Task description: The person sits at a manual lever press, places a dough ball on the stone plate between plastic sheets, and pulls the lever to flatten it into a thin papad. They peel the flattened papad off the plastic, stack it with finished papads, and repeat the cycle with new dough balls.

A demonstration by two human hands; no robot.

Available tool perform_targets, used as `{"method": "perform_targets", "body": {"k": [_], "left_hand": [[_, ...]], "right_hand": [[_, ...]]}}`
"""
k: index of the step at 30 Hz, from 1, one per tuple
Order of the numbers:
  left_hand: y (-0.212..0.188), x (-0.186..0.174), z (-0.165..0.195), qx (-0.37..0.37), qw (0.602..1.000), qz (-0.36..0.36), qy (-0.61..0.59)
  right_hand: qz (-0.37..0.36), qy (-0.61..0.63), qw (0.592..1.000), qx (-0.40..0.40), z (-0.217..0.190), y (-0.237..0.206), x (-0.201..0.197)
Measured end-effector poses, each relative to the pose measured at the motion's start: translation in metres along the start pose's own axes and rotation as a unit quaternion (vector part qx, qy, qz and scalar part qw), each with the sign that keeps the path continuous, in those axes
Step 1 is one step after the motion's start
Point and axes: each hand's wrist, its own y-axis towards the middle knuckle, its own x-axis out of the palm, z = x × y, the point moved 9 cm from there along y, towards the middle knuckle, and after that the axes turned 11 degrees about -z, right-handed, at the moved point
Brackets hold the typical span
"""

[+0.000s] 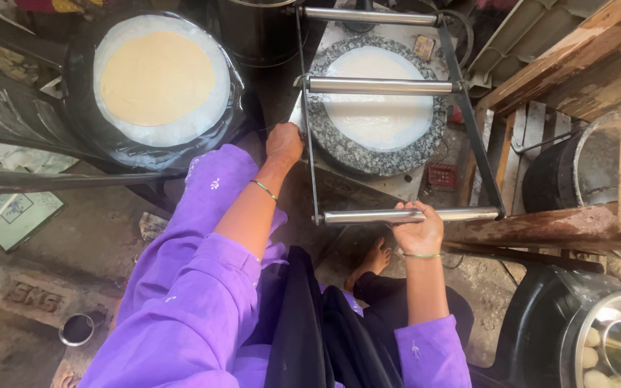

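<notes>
- Gripping the near steel bar (pixel 411 215) of a rolling frame, the right hand (pixel 418 231) has its fingers curled shut around the tube, at about five o'clock from the stone.
- The left hand (pixel 284 142) sits at nine o'clock of the stone, closed on the left side rail (pixel 309 165) of the frame; its fingers are hidden behind the knuckles.
- The frame is dark metal with three shiny cylinders: the near bar, a middle roller (pixel 380 86) and a far roller (pixel 370 16).
- The middle roller lies across a thin, pale white dough sheet (pixel 376 108), round and flattened wide.
- The sheet rests on a round speckled grey stone slab (pixel 353 154), covering all but its rim.
- At ten o'clock, well apart, a stack of rolled rounds (pixel 158 79) lies on clear plastic, the top one yellowish.
- At four o'clock, a steel bowl (pixel 576 338) holds small pale dough balls (pixel 594 356).
</notes>
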Motion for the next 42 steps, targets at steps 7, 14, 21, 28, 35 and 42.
{"method": "perform_targets", "body": {"k": [7,14,21,28,35,42], "left_hand": [[0.006,0.005,-0.003,0.001,0.999,0.004,0.033],[-0.022,-0.011,0.035,0.03,0.98,0.039,0.191],[-0.068,-0.02,0.105,0.308,0.945,0.11,-0.006],[0.019,0.044,0.105,0.246,0.911,0.032,-0.33],[0.068,0.099,0.075,0.139,0.86,-0.038,-0.49],[0.094,0.13,0.05,0.004,0.742,-0.134,-0.657]], "right_hand": [[-0.006,0.024,1.0,-0.009,0.0,0.018,-0.018],[0.027,-0.029,0.996,-0.078,-0.031,0.019,-0.048],[0.186,-0.532,0.559,-0.607,-0.13,-0.101,0.051],[0.047,-0.761,0.578,-0.292,-0.089,0.04,0.16],[0.253,-0.849,0.462,-0.044,-0.085,0.17,0.205],[0.401,-0.729,0.554,-0.022,-0.079,0.185,0.211]]}}
